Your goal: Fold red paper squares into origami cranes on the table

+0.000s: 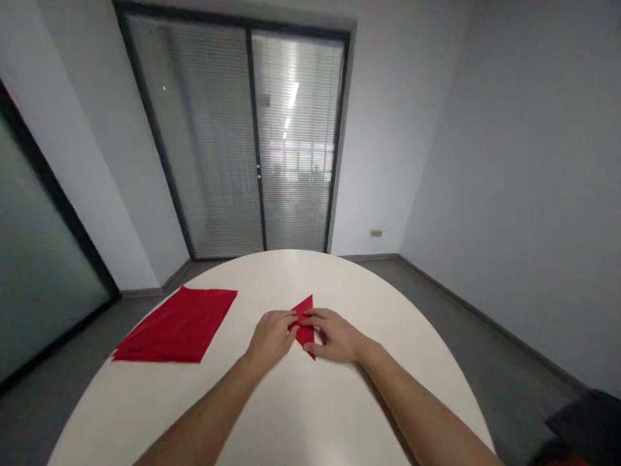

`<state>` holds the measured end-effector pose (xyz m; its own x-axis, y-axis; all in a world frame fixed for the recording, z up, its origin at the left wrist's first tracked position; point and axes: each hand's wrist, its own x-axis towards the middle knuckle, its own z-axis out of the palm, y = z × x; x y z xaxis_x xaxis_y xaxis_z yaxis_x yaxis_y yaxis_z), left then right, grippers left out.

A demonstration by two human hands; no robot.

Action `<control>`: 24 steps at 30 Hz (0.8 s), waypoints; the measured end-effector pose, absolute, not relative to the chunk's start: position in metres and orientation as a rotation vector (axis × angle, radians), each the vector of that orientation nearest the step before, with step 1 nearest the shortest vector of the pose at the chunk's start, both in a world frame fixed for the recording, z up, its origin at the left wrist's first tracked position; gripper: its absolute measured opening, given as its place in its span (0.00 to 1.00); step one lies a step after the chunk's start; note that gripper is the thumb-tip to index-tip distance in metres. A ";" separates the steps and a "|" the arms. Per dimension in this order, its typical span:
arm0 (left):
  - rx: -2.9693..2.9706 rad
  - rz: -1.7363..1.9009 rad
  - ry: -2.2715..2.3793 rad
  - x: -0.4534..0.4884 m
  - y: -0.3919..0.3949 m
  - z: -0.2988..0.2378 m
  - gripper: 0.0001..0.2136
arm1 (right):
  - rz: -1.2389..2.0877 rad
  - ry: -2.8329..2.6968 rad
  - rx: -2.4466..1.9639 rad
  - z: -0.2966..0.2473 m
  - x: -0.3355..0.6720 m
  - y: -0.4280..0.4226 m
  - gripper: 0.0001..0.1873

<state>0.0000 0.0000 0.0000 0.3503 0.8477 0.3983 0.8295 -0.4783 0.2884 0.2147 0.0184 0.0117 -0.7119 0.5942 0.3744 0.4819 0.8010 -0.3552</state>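
Note:
A small piece of folded red paper (306, 335) lies on the white table in front of me, with pointed corners at its top and bottom. My left hand (274, 333) has its fingers and thumb closed on the paper's left corner. From the other side, my right hand (334, 335) grips the paper's right part, index finger across its middle and thumb near the lower tip. Fingers of both hands nearly meet and hide part of the folds.
On the left of the round white table (291, 414) lies a stack of large red sheets (179, 327), reaching the table's edge. Beyond the table stand glass doors with blinds (218, 149). A dark object (589, 427) shows at the lower right.

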 end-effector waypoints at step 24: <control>2.530 0.733 1.495 -0.001 0.005 -0.003 0.15 | 0.396 -2.533 -1.429 0.010 0.217 0.017 0.47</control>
